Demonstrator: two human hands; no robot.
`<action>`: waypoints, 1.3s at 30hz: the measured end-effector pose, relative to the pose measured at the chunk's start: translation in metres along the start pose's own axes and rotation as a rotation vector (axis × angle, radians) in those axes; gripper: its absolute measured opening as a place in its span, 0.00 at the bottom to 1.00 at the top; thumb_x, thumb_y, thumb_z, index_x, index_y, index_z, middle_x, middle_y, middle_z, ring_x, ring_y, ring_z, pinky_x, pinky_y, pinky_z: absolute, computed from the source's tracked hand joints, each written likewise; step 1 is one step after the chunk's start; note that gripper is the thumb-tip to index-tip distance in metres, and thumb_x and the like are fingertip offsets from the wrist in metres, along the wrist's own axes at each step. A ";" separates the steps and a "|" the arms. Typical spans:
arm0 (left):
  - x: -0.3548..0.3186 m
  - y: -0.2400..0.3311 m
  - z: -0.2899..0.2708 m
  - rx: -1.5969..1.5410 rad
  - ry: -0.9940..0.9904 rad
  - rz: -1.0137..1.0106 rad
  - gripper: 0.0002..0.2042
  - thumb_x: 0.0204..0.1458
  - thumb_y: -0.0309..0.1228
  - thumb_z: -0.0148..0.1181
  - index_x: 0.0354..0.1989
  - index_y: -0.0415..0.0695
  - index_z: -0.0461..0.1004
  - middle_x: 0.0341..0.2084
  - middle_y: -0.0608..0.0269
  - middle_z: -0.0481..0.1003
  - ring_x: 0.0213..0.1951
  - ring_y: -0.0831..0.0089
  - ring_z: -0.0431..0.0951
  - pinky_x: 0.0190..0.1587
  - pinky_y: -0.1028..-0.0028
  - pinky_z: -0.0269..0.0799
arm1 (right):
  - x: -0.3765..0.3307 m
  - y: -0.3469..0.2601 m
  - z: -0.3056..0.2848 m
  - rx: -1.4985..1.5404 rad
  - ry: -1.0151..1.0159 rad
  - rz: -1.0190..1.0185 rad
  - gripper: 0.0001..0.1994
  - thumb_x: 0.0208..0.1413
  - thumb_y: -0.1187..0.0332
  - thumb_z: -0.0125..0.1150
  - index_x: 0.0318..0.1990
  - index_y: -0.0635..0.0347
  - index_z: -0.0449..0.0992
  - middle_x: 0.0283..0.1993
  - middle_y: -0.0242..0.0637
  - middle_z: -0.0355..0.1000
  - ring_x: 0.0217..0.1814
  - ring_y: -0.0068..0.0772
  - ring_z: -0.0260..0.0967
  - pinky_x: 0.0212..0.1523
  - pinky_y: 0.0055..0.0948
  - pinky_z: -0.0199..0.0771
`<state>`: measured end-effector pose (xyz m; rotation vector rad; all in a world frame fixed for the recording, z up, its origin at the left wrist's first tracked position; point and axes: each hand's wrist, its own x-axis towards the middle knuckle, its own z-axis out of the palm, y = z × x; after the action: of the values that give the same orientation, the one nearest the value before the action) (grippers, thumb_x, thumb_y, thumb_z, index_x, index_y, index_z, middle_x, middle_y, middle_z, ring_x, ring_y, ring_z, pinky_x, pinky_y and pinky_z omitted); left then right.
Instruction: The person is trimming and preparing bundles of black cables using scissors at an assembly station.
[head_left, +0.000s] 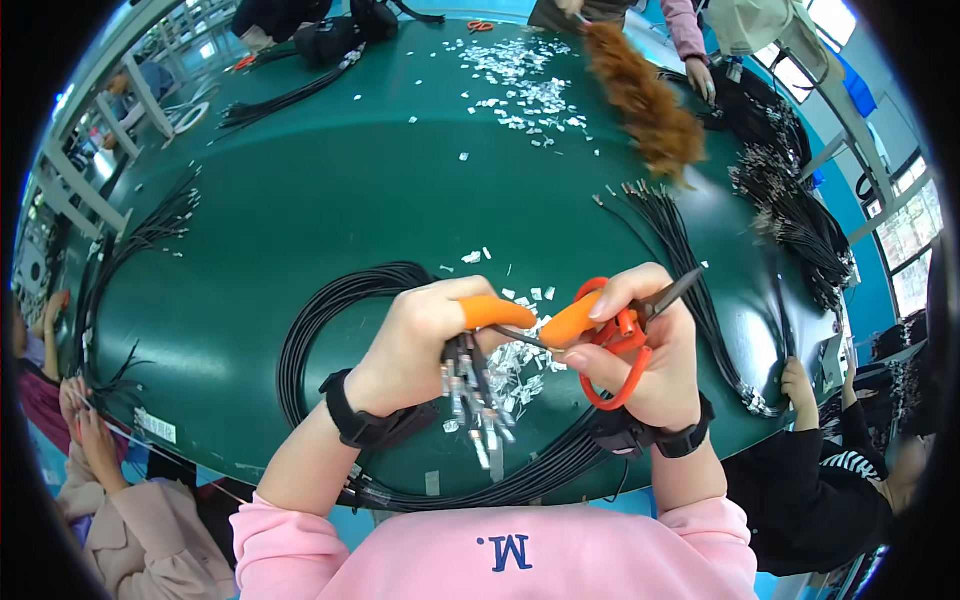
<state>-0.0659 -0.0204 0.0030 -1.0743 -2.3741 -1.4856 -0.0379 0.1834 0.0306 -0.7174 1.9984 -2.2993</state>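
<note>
A: Where's the cable bundle (308, 330)?
B: Coiled on the green table (380, 200), right at the wearer's torso. Ends come up into the left hand (425, 325).
A: Looks?
B: Thin black cables, smooth, gathered in a loop. Silver connectors (478, 390) with pale sleeves fan out below the left hand, uneven lengths.
A: Fingers?
B: Left curled tight around the end section. Right hand (645, 350) grasps red-handled scissors (628, 325), blades angled up and outward; its thumb and covered finger pinch one dark strand (522, 337) spanning both hands. Orange finger covers (497, 311) on each.
A: What can't you see?
B: Left palm grip, mostly. Loop passes behind the left forearm. Exact pinch point is half covered. Connector tips too small to read. White scraps (518, 375) partly blocked by hands. Brown duster (645, 100) across the table is motion-blurred.
</note>
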 end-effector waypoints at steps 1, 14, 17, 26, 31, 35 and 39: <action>0.000 0.001 -0.001 0.000 -0.001 0.011 0.11 0.40 0.19 0.59 0.34 0.39 0.75 0.22 0.61 0.70 0.23 0.68 0.72 0.27 0.75 0.67 | -0.002 0.000 -0.003 -0.009 0.005 0.012 0.16 0.41 0.84 0.61 0.38 0.63 0.66 0.37 0.34 0.65 0.39 0.22 0.68 0.37 0.19 0.71; -0.020 0.001 -0.039 -0.233 0.607 0.011 0.09 0.45 0.28 0.63 0.31 0.36 0.73 0.18 0.70 0.69 0.22 0.85 0.66 0.27 0.85 0.63 | -0.028 0.014 -0.054 -0.750 -0.011 0.274 0.15 0.46 0.76 0.61 0.43 0.62 0.68 0.29 0.34 0.70 0.25 0.15 0.65 0.26 0.17 0.66; -0.006 0.026 -0.036 -0.038 0.288 -0.224 0.18 0.45 0.40 0.60 0.31 0.34 0.71 0.18 0.71 0.64 0.21 0.82 0.61 0.24 0.81 0.57 | -0.009 -0.015 -0.035 -1.023 0.107 -0.002 0.16 0.42 0.75 0.64 0.43 0.58 0.72 0.29 0.35 0.72 0.23 0.18 0.68 0.24 0.20 0.67; -0.003 0.015 -0.017 -0.169 0.475 -0.078 0.14 0.52 0.30 0.56 0.46 0.38 0.71 0.25 0.69 0.73 0.28 0.87 0.68 0.30 0.85 0.64 | 0.045 -0.005 0.056 -1.120 -0.090 -0.453 0.34 0.36 0.78 0.64 0.57 0.55 0.61 0.39 0.40 0.70 0.35 0.35 0.70 0.34 0.28 0.71; -0.020 -0.005 -0.069 -0.595 0.748 0.121 0.10 0.58 0.31 0.44 0.30 0.38 0.67 0.16 0.71 0.57 0.22 0.79 0.57 0.30 0.76 0.57 | 0.015 0.007 0.008 -0.764 -0.542 -0.365 0.22 0.52 0.66 0.53 0.55 0.58 0.64 0.55 0.47 0.63 0.55 0.47 0.63 0.54 0.40 0.63; -0.034 0.007 -0.107 -0.766 0.829 0.263 0.09 0.59 0.31 0.42 0.36 0.38 0.67 0.17 0.73 0.56 0.23 0.81 0.56 0.32 0.75 0.57 | -0.044 0.069 0.000 -0.683 -1.216 -0.065 0.25 0.55 0.62 0.47 0.61 0.53 0.55 0.65 0.44 0.48 0.68 0.45 0.42 0.65 0.43 0.45; -0.071 0.010 -0.146 -0.716 0.801 0.245 0.10 0.59 0.31 0.39 0.41 0.36 0.63 0.18 0.73 0.55 0.23 0.82 0.57 0.45 0.74 0.59 | -0.026 0.097 0.000 -0.709 -1.352 -0.193 0.25 0.58 0.56 0.42 0.62 0.52 0.53 0.65 0.43 0.48 0.69 0.44 0.39 0.67 0.45 0.36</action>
<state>-0.0419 -0.1740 0.0505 -0.6173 -1.1591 -2.1729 -0.0424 0.1736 -0.0693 -1.8210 1.8194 -0.4973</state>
